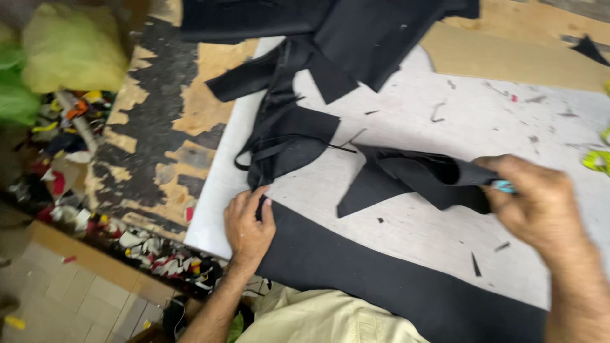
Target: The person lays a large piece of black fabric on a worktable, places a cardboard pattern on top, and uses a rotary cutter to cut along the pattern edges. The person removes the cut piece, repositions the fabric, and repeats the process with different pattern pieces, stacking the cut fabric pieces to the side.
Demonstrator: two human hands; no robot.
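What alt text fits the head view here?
A person's left hand presses on black cloth on a pale board, while the right hand holds a folded black piece and something blue-handled. More black scraps lie beyond.

Bare forearms, pale clothing

Both hands — left hand [248, 223], right hand [535, 202] — are ungloved, without sleeves; a pale yellow-cream garment [324, 317] covers the body, near edge.

On the pale tabletop [445, 121], the left hand [248, 222] presses flat on the near black fabric strip [381, 279]. To the right, the right hand [540, 203] pinches a folded black cloth piece [406, 178], a blue handle [505, 186] showing in its grip.
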